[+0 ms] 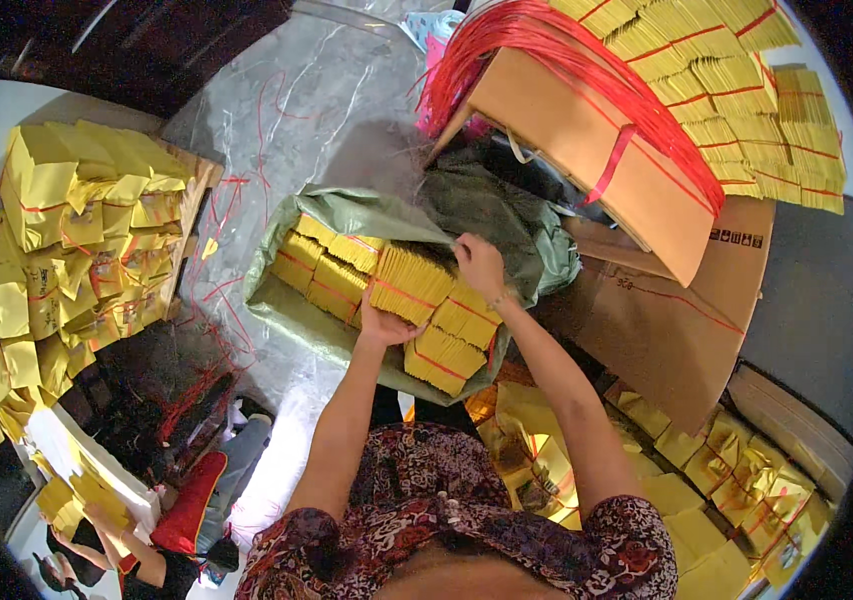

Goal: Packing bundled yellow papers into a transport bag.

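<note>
In front of me a green woven sack (pixel 367 210) lies wide open, packed with bundles of yellow paper (pixel 339 285) tied with red string. My left hand (pixel 389 324) is inside the mouth, its fingers closed on the near end of one bundle of yellow paper (pixel 412 280), which sits among the others. The palm side of that hand is partly hidden by the paper. At the far right of the opening, my right hand (pixel 480 266) pinches the rim of the sack and holds it back.
Large stacks of yellow bundles (pixel 97 190) stand at the left. More lie at upper right and lower right. A hank of red string (pixel 587 80) drapes over a cardboard box (pixel 557 130). Red scraps litter the grey floor (pixel 277 130). Another person's hands (pixel 107 525) hold yellow paper at lower left.
</note>
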`<state>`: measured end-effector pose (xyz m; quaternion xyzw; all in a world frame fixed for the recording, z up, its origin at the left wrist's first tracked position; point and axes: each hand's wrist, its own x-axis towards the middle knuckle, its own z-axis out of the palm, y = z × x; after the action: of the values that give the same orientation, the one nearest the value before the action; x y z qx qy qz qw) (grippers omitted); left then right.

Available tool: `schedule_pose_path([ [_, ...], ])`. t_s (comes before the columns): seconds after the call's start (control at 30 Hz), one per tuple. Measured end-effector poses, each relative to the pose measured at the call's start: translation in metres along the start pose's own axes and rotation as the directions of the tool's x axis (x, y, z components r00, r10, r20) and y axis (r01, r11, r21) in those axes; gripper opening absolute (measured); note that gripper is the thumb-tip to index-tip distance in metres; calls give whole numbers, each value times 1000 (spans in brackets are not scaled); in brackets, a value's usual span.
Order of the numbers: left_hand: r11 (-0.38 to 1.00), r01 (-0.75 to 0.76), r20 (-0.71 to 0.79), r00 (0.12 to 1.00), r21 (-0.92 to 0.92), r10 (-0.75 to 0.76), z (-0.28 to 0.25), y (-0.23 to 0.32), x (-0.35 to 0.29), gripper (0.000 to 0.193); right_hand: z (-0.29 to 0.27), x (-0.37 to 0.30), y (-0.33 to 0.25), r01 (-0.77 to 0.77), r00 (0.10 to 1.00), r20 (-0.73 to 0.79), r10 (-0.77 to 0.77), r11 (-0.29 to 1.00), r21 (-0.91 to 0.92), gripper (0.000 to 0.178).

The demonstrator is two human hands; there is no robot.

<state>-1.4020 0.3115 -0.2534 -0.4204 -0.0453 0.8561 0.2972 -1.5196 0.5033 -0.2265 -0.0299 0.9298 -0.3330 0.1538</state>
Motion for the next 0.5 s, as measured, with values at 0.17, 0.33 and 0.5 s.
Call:
schedule_pose_path([
  [0.17,1000,24,-100,995,10,-23,15,4,-1,69,2,-2,1,50,994,-93,-49,999,3,17],
  [0.33,998,56,49,997,4,-56,16,4,4,69,-7,-6,-12,22,997,-72,-23,999,-26,17],
  [0.5,1000,-11,-188,982,25,16,0,11,0,68,-14,-21,-25,126,992,-2,-127,986,109,19],
])
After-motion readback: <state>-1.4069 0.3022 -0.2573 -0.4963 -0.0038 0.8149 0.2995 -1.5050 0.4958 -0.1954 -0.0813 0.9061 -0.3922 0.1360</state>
